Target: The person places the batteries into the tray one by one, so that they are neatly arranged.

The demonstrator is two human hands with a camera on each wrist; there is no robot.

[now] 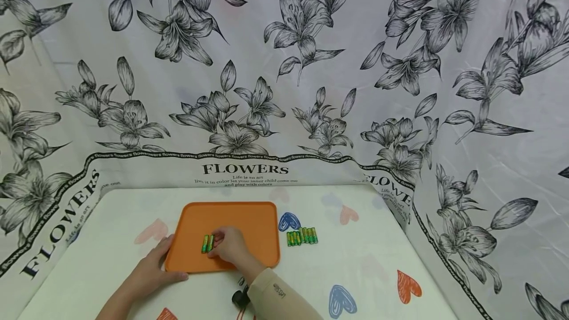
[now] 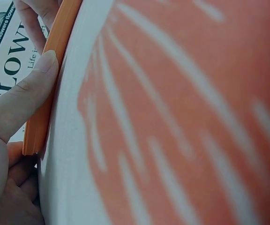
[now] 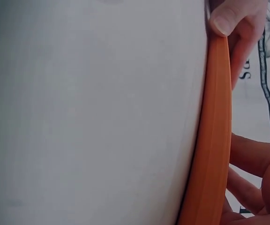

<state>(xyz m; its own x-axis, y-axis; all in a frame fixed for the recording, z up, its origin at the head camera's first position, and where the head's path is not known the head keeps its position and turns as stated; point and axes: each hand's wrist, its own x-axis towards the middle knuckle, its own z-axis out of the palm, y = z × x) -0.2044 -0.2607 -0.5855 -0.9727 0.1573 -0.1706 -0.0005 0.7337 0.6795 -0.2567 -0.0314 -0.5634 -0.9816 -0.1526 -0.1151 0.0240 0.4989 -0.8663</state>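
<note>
An orange tray (image 1: 249, 241) lies on the table. My left hand (image 1: 151, 270) holds its near left corner, with the thumb along the front edge and the fingers along the left side. In the left wrist view the thumb (image 2: 43, 77) presses on the tray's rim (image 2: 55, 70). Over the tray, my right hand (image 1: 228, 246) pinches a small green battery (image 1: 211, 243) with an orange-yellow band. Close to its left, a matching battery (image 1: 204, 244) stands on its own, apart from the fingers. The right wrist view shows the tray's edge (image 3: 210, 140) in front of the fingers.
Right of the tray, several more green batteries (image 1: 302, 236) lie side by side in a row on the tablecloth (image 1: 369, 280), which is white with printed hearts. A small black object (image 1: 240, 299) is beside the right sleeve. Flower-printed cloth (image 1: 311, 112) hangs behind the table and at its sides.
</note>
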